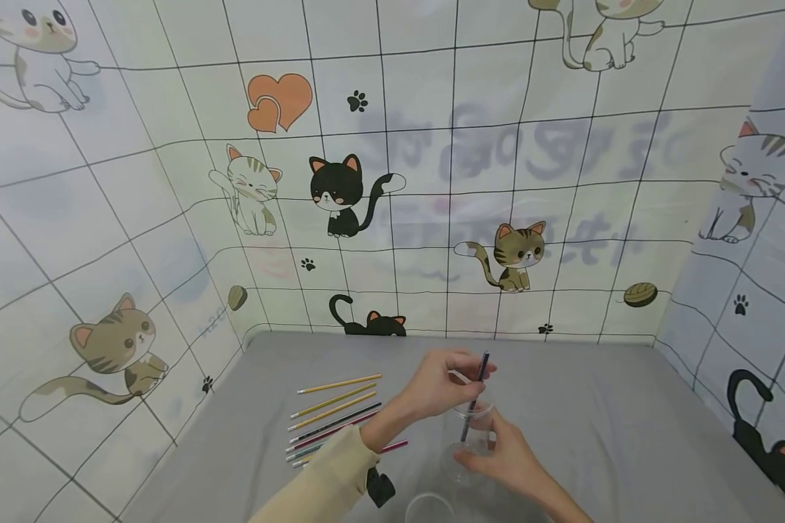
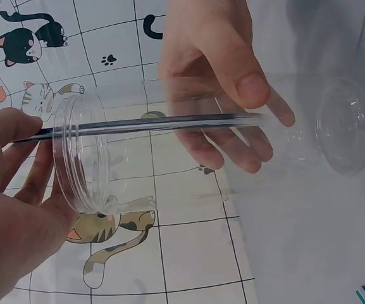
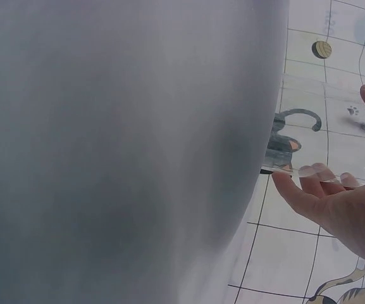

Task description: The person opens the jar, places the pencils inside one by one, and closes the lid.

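a dark pencil slants into a clear jar, lower centre of the head view.
the left hand pinches the pencil's upper end; the right hand has its fingers curled round the jar, smooth, see-through, ridged at the neck. slim yellow, black, red and teal pencils lie at lower left on matte grey cloth. blurred lettering on the cat-print backdrop, upper right, cannot be read.
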A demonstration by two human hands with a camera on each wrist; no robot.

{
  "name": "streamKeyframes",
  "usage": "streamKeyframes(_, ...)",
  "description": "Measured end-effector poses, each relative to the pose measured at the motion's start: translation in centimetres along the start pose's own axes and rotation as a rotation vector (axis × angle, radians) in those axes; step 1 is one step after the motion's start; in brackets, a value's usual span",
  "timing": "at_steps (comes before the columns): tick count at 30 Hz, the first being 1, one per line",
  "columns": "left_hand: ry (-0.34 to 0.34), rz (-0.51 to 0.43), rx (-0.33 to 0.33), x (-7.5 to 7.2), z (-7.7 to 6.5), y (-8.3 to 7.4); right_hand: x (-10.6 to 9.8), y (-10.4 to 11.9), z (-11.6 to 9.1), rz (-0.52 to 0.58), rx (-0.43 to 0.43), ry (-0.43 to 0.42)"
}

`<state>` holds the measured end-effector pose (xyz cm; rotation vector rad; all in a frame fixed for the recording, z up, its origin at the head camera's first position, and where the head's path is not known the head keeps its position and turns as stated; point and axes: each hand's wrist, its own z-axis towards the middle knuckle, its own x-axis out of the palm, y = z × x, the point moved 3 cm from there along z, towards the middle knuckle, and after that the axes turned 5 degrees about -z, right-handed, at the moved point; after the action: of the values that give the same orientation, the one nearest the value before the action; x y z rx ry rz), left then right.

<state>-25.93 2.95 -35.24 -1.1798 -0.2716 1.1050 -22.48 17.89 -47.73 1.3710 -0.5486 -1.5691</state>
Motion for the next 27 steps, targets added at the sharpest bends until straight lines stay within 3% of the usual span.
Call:
streamKeyframes(12,0.062,0.128,0.012,-0.07,0.22,-0.20,0.02,-0.06,0.03,-0.006,0.015,0.011)
streamKeyframes(22,0.116,0.223,-0.138,0.34,0.61,-0.47,-0.14,0.02,-0.01,0.013,0.024,0.028)
streamKeyframes(27,0.105,0.247,-0.138,0.23,0.63,-0.64,-0.11,0.13,0.07,0.009,0.020,0.018)
